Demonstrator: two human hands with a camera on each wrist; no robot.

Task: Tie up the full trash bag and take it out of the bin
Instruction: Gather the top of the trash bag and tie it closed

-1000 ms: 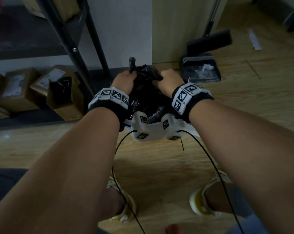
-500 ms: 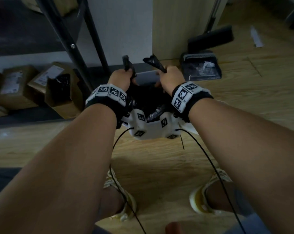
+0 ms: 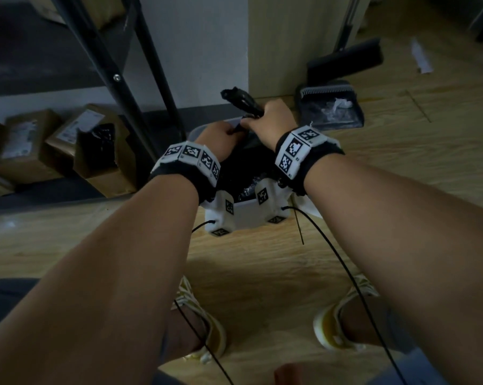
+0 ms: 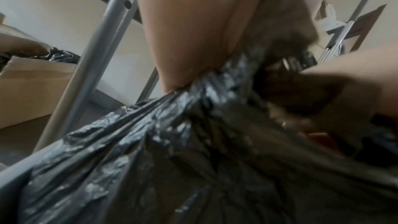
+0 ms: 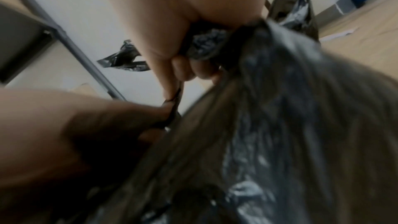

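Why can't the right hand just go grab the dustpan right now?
Probably it could, but not yet: the right hand is gripping the trash bag with the left hand. The dustpan sits beside it, nothing between.

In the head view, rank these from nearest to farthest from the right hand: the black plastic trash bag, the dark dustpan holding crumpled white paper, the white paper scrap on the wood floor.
1. Black plastic trash bag: gripped by the right hand.
2. Dark dustpan: on the floor just right of the hand.
3. White paper scrap: far upper right, beyond the dustpan.
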